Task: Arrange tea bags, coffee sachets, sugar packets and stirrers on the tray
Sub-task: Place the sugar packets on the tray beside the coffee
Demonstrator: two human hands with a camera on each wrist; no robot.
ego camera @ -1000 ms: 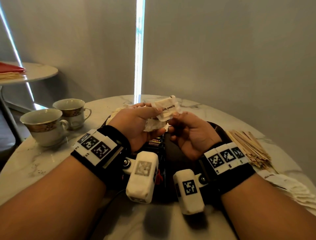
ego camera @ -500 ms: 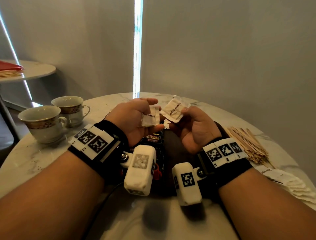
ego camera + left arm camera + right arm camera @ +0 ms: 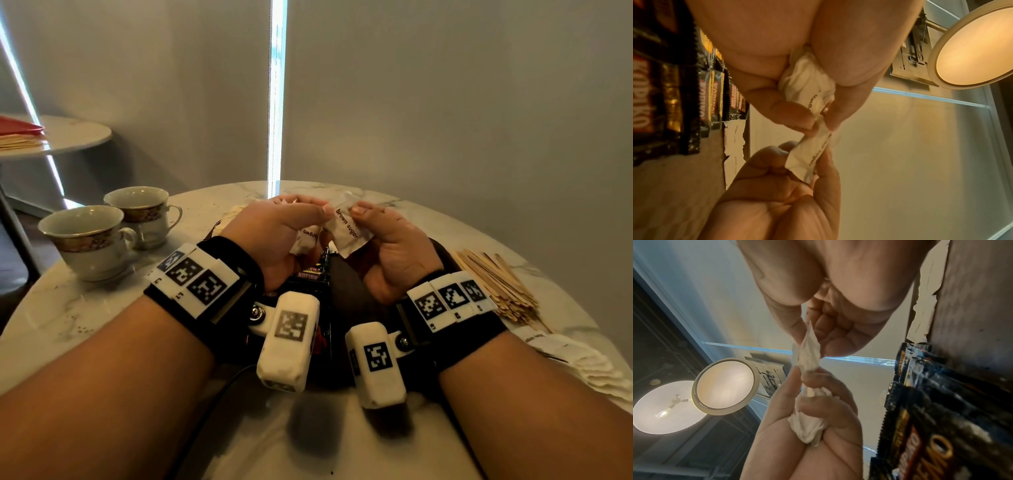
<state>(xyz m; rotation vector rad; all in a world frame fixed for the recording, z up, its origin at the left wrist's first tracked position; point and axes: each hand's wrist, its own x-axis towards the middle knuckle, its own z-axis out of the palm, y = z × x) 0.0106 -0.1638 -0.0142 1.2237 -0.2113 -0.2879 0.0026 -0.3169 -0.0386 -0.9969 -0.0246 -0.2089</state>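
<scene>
A: What do we hold in the left hand (image 3: 274, 236)?

B: A bunch of white brown-sugar packets (image 3: 807, 82), the fingers curled tight round them above the tray (image 3: 346, 291).

A: And the right hand (image 3: 387, 246)?

B: Our thumb and fingers pinch a single sugar packet (image 3: 347, 228), whose end touches the left hand's fingertips.

A: Where are the other things we see?

B: Kopiko coffee sachets (image 3: 711, 95) lie in a row on the tray beneath our hands, with more sugar packets (image 3: 734, 146) beside them. The wooden stirrers (image 3: 496, 284) lie on the marble table (image 3: 85, 322) to our right, two teacups (image 3: 102, 229) to our left.
</scene>
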